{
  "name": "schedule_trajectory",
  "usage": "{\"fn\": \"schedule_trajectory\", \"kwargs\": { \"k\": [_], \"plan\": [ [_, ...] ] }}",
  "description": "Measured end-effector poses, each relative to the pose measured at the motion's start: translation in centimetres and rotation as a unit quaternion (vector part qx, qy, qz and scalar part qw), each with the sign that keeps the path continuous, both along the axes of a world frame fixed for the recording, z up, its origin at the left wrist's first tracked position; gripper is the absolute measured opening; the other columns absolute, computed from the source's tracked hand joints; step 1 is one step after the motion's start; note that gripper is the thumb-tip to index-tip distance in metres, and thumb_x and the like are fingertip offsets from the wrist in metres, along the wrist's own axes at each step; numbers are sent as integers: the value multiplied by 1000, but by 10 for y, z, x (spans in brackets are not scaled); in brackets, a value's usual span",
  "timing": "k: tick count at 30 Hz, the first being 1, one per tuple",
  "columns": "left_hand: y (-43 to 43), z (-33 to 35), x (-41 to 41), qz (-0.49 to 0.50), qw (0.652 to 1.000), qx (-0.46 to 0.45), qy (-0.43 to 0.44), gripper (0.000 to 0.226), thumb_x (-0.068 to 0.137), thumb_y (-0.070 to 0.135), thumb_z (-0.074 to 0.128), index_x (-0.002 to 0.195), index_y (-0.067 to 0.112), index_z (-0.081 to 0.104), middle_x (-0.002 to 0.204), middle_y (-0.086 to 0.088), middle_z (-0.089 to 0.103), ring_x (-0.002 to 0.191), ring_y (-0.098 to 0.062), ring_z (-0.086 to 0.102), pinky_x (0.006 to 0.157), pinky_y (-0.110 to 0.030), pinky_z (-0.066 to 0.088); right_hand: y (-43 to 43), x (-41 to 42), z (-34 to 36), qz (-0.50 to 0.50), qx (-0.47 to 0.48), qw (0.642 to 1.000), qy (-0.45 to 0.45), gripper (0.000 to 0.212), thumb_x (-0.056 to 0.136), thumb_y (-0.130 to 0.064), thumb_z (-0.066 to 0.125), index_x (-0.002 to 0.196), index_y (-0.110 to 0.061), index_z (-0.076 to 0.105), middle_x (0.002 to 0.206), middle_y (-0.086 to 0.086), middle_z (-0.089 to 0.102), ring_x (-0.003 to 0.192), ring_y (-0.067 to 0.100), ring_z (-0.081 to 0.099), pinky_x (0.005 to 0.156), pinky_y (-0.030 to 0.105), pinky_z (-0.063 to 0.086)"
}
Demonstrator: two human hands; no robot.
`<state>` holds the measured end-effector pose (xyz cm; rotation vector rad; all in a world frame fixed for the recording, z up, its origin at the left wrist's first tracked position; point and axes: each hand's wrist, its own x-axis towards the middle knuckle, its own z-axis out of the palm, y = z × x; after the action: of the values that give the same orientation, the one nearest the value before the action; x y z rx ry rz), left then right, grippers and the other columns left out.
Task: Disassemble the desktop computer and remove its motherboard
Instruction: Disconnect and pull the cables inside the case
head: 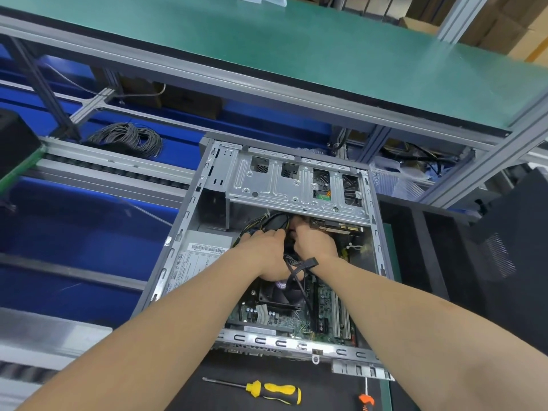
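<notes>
Both hands are deep in the desktop case (189, 209), working the cable bundle (267, 222) just under the drive cage (296, 185).

Left hand (264, 250): fingers curled down into the wires. Right hand (315, 243): fingers hooked in under the cage edge, tips hidden. I can't tell whether either one actually has a connector pinched.

The motherboard (267, 318) is seated flat on the case floor. It sits on my side of both hands, under the wrists, with the CPU fan (281, 295) on it. Its long axis looks to run from the near case edge toward the cage.

A loose black lead (308, 264) is draped over my right wrist and trails across the board.

My read is we're at the unplugging stage, and the board can't lift until those leads are clear. The right hand is nearer the board's free side. The power supply (195, 262) blocks the left.

The screwdriver (272, 393) is on the bench (207, 366), well behind both hands.
</notes>
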<state>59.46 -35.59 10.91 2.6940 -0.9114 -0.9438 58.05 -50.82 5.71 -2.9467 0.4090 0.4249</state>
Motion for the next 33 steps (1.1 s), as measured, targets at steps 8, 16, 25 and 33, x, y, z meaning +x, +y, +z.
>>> {"fn": "schedule_trajectory", "kwargs": {
  "k": [8, 16, 25, 33],
  "plan": [
    [-3, -2, 3, -1, 1000, 5, 2, 106, 80, 81, 61, 155, 14, 27, 154, -9, 42, 140, -34, 39, 117, -51, 27, -2, 0, -9, 3, -17, 999, -28, 27, 103, -14, 46, 130, -8, 42, 72, 6, 48, 68, 30, 49, 60, 34, 36],
    [-3, -4, 3, 3, 1000, -2, -2, 102, 81, 77, 62, 153, 13, 29, 152, -9, 45, 139, -34, 41, 116, -51, 28, -3, 1, -11, 5, -20, 999, -35, 22, 102, -14, 48, 124, -10, 45, 65, 2, 41, 68, 30, 50, 62, 34, 37],
    [-3, -1, 3, 0, 1000, 3, 2, 103, 81, 78, 63, 154, 14, 28, 153, -8, 44, 139, -34, 41, 116, -50, 29, -2, -2, -6, 7, -10, 999, -32, 29, 101, -11, 49, 129, -9, 42, 68, 5, 45, 68, 30, 50, 61, 35, 39],
    [-1, 5, 5, 2, 999, -6, 35, 122, 72, 80, 71, 159, 13, 20, 162, -10, 36, 143, -34, 41, 118, -49, 34, -1, -20, 8, 0, 11, 998, -54, 45, 101, -4, 51, 145, -8, 44, 100, 15, 70, 89, 34, 69, 62, 34, 45]
  ]
}}
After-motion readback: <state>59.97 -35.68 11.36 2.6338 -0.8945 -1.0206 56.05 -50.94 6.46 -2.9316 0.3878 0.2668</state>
